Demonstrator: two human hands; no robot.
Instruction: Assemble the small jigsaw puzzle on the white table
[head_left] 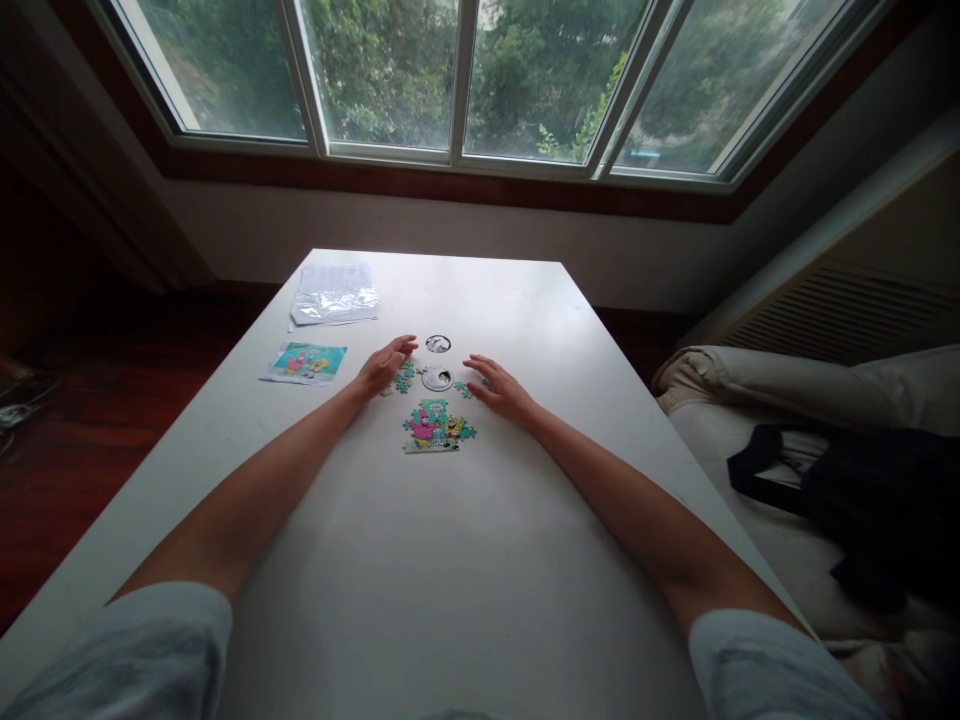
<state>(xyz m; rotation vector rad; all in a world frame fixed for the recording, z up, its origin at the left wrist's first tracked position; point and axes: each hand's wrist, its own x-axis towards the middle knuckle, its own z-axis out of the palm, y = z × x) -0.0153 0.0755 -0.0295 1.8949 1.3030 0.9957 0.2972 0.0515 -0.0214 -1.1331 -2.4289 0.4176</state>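
Note:
A partly joined jigsaw puzzle (437,428) with colourful cartoon figures lies flat on the white table (450,560). Loose green puzzle pieces (405,376) lie beside my left hand (384,366), whose fingers stretch out above or beside them. My right hand (501,390) rests on the other side, fingers apart, with a few more loose pieces (463,389) by its fingertips. Between the hands sits a round tin or lid (437,378), and beyond it a second round disc (438,344). Neither hand visibly holds anything.
A small picture sheet (306,362) with a matching cartoon scene lies to the left. Behind it are papers in a clear plastic sleeve (334,294). A sofa (757,540) with a dark garment (877,490) stands along the right, and a window (457,90) lies ahead.

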